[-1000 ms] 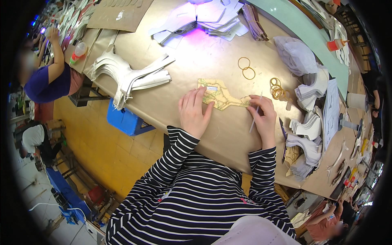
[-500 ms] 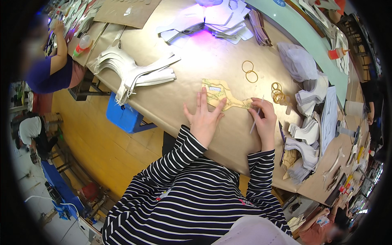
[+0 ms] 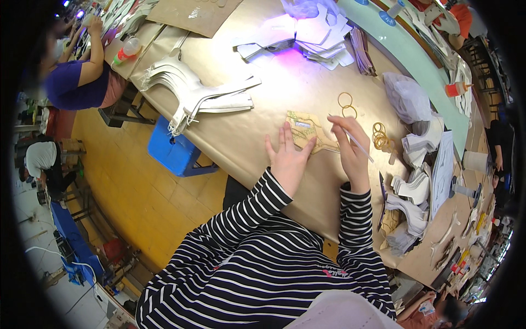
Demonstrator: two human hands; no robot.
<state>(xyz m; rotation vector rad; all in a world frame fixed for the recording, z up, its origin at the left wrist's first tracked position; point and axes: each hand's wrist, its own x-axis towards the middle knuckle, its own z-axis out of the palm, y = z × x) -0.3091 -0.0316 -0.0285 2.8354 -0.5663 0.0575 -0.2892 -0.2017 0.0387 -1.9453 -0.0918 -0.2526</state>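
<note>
A yellowish flat pattern piece [image 3: 295, 119] with greenish markings and a small pale label lies on the brown-covered table [image 3: 241, 143]. My left hand [image 3: 290, 162] rests on its near edge, fingers spread and holding nothing. To the right, my right hand [image 3: 355, 162] is closed round a thin pale pen-like stick [image 3: 362, 149]. Its rear end slants out toward me on the right, and its front end is partly behind my fingers, over the piece's narrow right part. Just beyond that hand lie two thin yellow rings [image 3: 345, 100], like rubber bands.
A stack of pale cut pieces [image 3: 192, 93] lies at the left table edge, and white sheets [image 3: 323, 35] sit under a purple-lit spot. More yellow rings [image 3: 378, 136], a translucent bag [image 3: 406, 96] and curved white stacks [image 3: 413, 186] line the right. A blue stool [image 3: 172, 149] stands below; a co-worker [image 3: 82, 79] is far left.
My right hand has moved up from the narrow end of the piece, and the stick now tilts the other way. The whole view has shifted slightly; my left hand stays on the piece.
</note>
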